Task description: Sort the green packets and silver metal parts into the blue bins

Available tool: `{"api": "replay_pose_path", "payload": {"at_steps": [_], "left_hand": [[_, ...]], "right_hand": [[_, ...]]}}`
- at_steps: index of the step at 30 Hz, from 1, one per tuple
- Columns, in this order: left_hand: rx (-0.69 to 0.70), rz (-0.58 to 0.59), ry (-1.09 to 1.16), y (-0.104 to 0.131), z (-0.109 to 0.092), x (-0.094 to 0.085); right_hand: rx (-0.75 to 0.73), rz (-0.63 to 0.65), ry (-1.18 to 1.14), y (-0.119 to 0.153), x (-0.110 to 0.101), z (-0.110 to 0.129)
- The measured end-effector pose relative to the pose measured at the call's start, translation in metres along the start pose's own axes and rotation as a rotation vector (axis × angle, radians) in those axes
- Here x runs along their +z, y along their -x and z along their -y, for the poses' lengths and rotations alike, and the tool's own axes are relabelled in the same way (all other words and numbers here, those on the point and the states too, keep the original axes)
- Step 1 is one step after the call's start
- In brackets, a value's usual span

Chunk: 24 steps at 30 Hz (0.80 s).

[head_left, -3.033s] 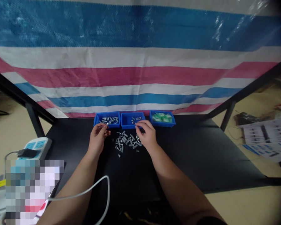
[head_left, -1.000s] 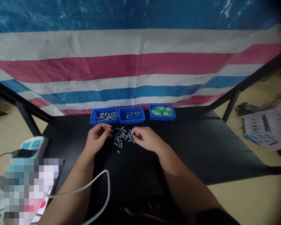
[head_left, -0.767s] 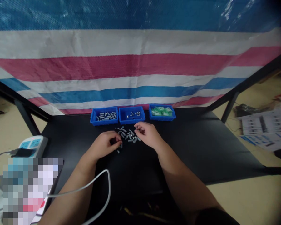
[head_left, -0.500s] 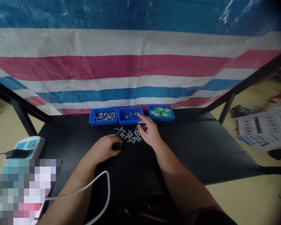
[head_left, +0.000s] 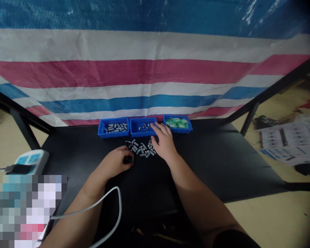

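My left hand (head_left: pixel 116 162) rests on the black table with fingers and thumb curled towards each other. Something small and dark seems to lie between them, too shadowed to make out. Just beyond its fingertips is a loose pile of small grey metal cylinders (head_left: pixel 142 149) mixed with shiny small parts. My right hand (head_left: pixel 165 142) is open, its fingers stretched over the right front rim of the middle blue bin (head_left: pixel 135 122). Inside that bin lie several small shiny metal pieces (head_left: pixel 144 127), partly near those fingertips. The right hand's thumb is beside the pile's right end.
The left blue bin (head_left: pixel 100 130) holds grey cylinders (head_left: pixel 116 127); the right one (head_left: pixel 182 130) holds green-and-clear packets (head_left: pixel 176 122). A striped sheet (head_left: pixel 150 72) hangs behind. A power strip (head_left: pixel 37 160) sits at the left, and a white cable (head_left: pixel 119 203) loops before my left forearm.
My right hand has shifted slightly, its fingers now spread flatter across the bin's front corner. My left hand has stayed nearly in place, its fingertips and thumb a little closer together.
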<state>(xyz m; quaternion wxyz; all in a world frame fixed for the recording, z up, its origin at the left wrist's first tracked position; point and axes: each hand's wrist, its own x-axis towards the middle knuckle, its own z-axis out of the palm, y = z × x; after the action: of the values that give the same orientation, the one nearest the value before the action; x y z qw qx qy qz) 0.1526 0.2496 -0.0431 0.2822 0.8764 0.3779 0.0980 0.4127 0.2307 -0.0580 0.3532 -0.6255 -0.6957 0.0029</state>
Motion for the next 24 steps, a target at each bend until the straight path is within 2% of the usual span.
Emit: {"api": "replay_pose_path", "payload": {"at_steps": [2,4,7,10,13,16,19,24], "left_hand": [[0.023,-0.031,0.025,0.000,-0.001,-0.002],[0.042,-0.058,0.083,0.000,-0.003,-0.004],[0.034,-0.088,0.215,0.001,-0.004,-0.006],[0.001,-0.136,0.346,0.001,-0.001,-0.003],[-0.052,-0.216,0.409,-0.001,0.006,0.003],[-0.141,-0.304,0.473,-0.006,0.017,0.008],[-0.261,-0.386,0.644,-0.011,0.027,0.010],[-0.360,-0.641,0.895,-0.015,0.029,0.007]], "right_hand": [[0.014,-0.029,-0.041,-0.001,-0.005,-0.002],[0.049,0.016,-0.103,-0.002,-0.010,-0.007],[0.072,0.193,-0.202,-0.002,-0.014,-0.011],[0.034,0.350,-0.229,-0.001,-0.016,-0.011],[0.019,0.438,-0.212,0.000,-0.015,-0.008],[0.032,0.456,-0.199,0.001,-0.011,-0.007],[0.058,0.452,-0.195,0.003,-0.009,-0.007],[0.103,0.431,-0.152,0.005,-0.007,-0.006]]}}
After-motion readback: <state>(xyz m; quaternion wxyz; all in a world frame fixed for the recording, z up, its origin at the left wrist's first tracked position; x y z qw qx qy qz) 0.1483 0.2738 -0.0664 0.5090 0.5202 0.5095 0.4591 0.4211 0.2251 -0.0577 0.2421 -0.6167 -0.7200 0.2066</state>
